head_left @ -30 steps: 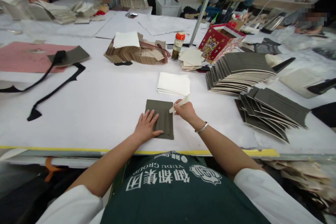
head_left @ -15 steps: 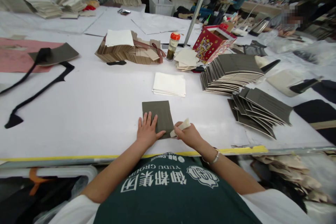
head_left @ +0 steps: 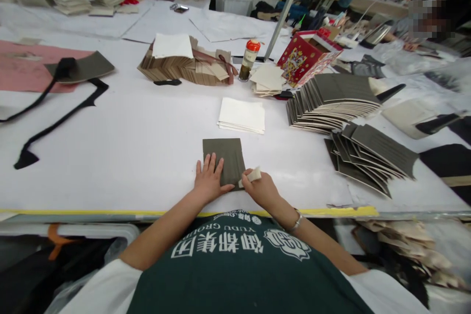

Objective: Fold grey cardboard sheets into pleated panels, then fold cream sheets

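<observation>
A dark grey-green rectangular panel (head_left: 230, 157) lies flat on the white table near its front edge. My left hand (head_left: 210, 180) rests on the panel's lower left part, fingers spread. My right hand (head_left: 260, 187) is closed around a flat cream-coloured scraper-like piece (head_left: 255, 174); its lower end meets the panel's lower right edge. Part of that piece is hidden by my fingers. Just beyond the panel lies a small stack of white sheets (head_left: 242, 115).
To the right are a fanned stack of grey panels (head_left: 342, 93) and a looser pile (head_left: 371, 149). Farther back stand a jar with a red lid (head_left: 249, 60), a red box (head_left: 307, 56) and bundled brown pieces (head_left: 165, 66). A black strap (head_left: 62, 120) lies left. A metal pole (head_left: 285, 12) rises behind.
The whole view has shifted slightly. My right hand with the cream piece has moved a little left against the panel's right edge; my left hand stays on the panel.
</observation>
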